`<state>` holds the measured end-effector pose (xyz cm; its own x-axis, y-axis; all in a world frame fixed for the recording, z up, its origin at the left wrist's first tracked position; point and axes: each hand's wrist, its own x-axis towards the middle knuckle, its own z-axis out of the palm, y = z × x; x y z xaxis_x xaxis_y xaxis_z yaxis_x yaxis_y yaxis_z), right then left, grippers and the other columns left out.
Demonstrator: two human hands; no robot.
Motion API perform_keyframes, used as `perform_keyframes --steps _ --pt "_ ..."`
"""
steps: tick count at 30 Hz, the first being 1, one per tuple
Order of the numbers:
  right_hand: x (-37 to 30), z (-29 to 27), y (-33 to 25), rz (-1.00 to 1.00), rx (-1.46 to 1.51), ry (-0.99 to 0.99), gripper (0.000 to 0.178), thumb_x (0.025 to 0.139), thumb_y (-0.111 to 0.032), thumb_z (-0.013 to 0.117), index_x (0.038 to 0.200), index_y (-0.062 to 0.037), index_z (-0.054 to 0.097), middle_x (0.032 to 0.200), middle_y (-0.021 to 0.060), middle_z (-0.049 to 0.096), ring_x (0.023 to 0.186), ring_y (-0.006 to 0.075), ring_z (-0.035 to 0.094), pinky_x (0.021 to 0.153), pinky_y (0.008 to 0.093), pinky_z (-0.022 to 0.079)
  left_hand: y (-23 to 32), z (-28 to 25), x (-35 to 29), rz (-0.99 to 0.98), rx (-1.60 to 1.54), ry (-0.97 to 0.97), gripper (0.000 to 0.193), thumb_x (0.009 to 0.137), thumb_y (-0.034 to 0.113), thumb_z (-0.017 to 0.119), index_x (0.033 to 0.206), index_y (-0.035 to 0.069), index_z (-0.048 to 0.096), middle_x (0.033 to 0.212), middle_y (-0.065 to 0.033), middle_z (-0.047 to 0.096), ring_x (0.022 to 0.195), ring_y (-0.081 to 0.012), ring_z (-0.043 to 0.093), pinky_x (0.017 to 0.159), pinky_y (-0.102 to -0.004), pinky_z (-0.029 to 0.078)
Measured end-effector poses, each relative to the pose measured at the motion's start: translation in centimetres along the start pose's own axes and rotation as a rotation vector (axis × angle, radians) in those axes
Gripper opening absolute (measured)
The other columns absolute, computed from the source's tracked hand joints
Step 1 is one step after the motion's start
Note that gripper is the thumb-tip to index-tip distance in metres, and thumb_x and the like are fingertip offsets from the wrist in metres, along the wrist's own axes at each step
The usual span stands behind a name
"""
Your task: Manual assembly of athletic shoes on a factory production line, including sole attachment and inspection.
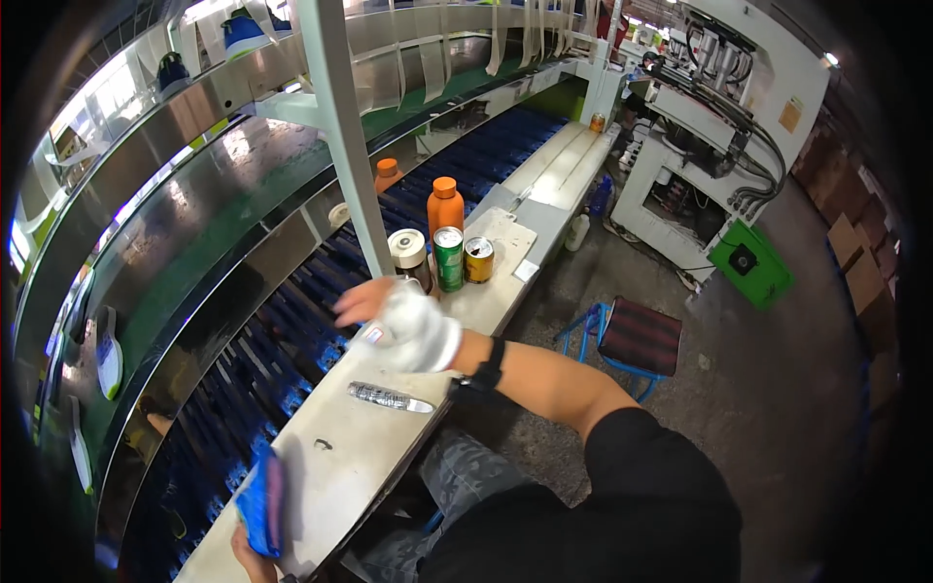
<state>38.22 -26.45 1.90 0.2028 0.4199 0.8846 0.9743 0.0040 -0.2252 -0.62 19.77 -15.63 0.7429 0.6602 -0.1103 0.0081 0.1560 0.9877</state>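
At the near end of the pale bench [335, 496], my left hand [252, 557] is closed around a blue shoe [260, 503] tilted on its side. My right hand [398, 323], in a white glove with bare fingers, is stretched across the bench and slightly blurred. Its fingers point left toward the rollers, and I see nothing gripped in them. Just beyond this hand stand a green can [449, 259], a yellow can [478, 260] and a white-lidded jar [409, 255]. A flat tool with a wrapped handle [391, 396] lies between my hands, beside a small dark scrap [323, 444].
Blue rollers [282, 360] run along the bench's left side, with a green conveyor [194, 248] carrying shoes beyond. A pale post [342, 126] rises beside an orange bottle [445, 206]. To the right are a stool [639, 336], a green crate [753, 264] and a large machine [709, 126].
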Motion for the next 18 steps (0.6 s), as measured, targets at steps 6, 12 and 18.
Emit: perform_keyframes --steps 6,12,18 --pt "17.1 13.5 -4.0 -0.264 0.018 -0.268 0.04 0.085 -0.031 0.08 0.117 -0.0075 0.078 0.128 0.0178 0.076 0.12 0.0392 0.071 0.107 0.0487 0.056 0.7 5.0 -3.5 0.861 1.098 0.304 0.02 0.095 0.015 0.079 0.107 0.001 0.073 0.108 -0.0197 0.074 0.104 -0.0409 0.068 0.094 -0.0498 0.054" --pt "25.1 27.6 -8.5 -0.145 -0.066 -0.587 0.066 0.092 -0.059 0.073 0.132 -0.0063 0.074 0.133 0.0212 0.074 0.126 0.041 0.069 0.111 0.049 0.054 5.5 19.0 -3.4 0.672 1.182 -0.183 0.053 0.093 0.029 0.08 0.14 0.007 0.069 0.113 -0.0247 0.077 0.11 -0.0419 0.072 0.101 -0.0513 0.056" --pt "26.6 31.6 -11.8 0.201 -0.145 -0.601 0.051 0.098 -0.045 0.068 0.129 -0.0053 0.075 0.132 0.0241 0.074 0.124 0.0406 0.07 0.109 0.0488 0.056 6.0 19.4 -4.7 0.764 1.211 -0.124 0.056 0.095 0.013 0.072 0.151 0.015 0.062 0.115 -0.0171 0.075 0.1 -0.0381 0.073 0.09 -0.0492 0.058"
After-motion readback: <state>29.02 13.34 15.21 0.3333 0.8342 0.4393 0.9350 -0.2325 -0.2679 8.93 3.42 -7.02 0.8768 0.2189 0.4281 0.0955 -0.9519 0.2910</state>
